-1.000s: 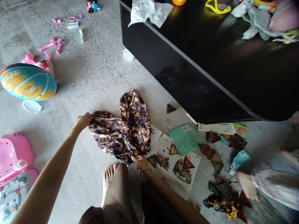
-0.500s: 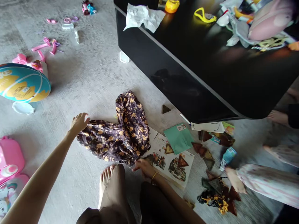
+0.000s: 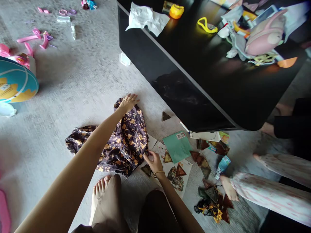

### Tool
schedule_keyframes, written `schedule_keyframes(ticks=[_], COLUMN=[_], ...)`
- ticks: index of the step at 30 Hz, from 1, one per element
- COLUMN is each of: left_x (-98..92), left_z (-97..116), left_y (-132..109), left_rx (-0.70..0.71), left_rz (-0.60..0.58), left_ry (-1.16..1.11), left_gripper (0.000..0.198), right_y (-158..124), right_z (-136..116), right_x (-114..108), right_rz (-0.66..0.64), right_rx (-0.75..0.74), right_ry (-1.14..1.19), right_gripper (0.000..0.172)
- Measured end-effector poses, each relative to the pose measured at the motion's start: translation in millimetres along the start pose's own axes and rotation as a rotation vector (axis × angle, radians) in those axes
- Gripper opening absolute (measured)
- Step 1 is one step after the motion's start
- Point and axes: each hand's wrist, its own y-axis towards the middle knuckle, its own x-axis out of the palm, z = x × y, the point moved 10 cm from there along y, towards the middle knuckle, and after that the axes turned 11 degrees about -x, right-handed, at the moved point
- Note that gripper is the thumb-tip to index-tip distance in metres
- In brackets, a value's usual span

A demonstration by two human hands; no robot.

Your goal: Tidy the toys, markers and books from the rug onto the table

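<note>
A pair of dark purple floral pants lies on the grey floor in front of my bare foot, its two legs pointing left and away from me. My left hand rests flat on the end of the far leg, fingers stretched out. At the near right edge of the pants, my right hand pinches the cloth between thumb and fingers. My left forearm crosses over the pants and hides part of the left leg. Under my right hand lie an open picture booklet and a dark triangular tile.
A black glossy table stands ahead to the right, with toys and crumpled paper on it. A green booklet and several triangular tiles lie at right, near another person's legs. A blue and yellow ball sits left.
My left hand has moved from the left leg of the pants to the far leg. The right hand has shifted up along the near right edge and now pinches it.
</note>
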Motion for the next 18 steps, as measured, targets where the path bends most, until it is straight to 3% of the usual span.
schedule_keyframes(ticks=[2, 5, 11, 15, 18], left_x=[4.2, 1.0, -35.2, -75.6, -108.4], left_z=[5.6, -11.0, -87.0, -131.5, -150.3], left_y=[8.9, 9.7, -17.4, -57.0, -116.9], left_rx=[0.043, 0.028, -0.037, -0.115, -0.166], left_rz=[-0.012, -0.010, 0.013, 0.056, 0.109], left_ry=[0.035, 0.068, 0.116, 0.141, 0.193], left_gripper=[0.045, 0.031, 0.019, 0.019, 0.018], right_y=[6.9, 11.9, 30.6, 48.1, 47.7], right_z=[-4.1, -4.1, 12.6, -15.4, -50.8], right_x=[5.3, 6.4, -48.7, -79.6, -89.2], right_rz=[-0.080, -0.188, -0.013, 0.087, 0.113], right_rx=[0.023, 0.058, 0.075, -0.085, -0.315], right_ry=[0.010, 0.038, 0.155, 0.136, 0.074], right_gripper=[0.021, 0.014, 0.020, 0.017, 0.013])
